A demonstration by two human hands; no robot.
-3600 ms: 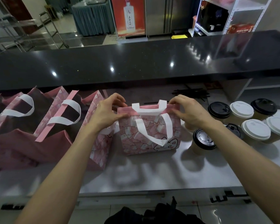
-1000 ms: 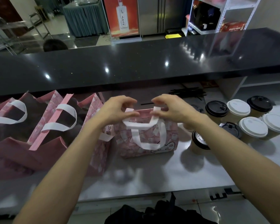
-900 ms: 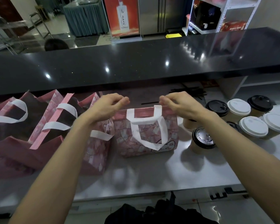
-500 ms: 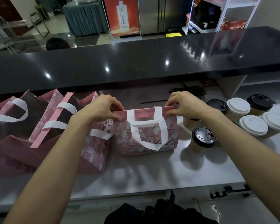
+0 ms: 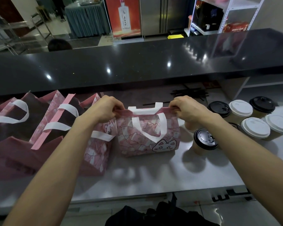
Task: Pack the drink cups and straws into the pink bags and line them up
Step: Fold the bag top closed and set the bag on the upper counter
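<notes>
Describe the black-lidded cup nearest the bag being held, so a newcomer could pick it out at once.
Start at the pale worktop below the black counter and find the pink cat-print bag that both hands pinch at its top edge. Just right of it stands a paper cup, apart from the cluster behind. Its black lid carries white lettering round the rim, and it sits closest to the person.

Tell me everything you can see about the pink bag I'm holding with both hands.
The pink bag is small, looks like soft fabric, printed with pale envelopes and a cartoon cat face low on its front. White loop handles sit at the top. It stands upright on the pale counter, mouth pressed shut. The left hand and right hand pinch its top edge's ends.
</notes>
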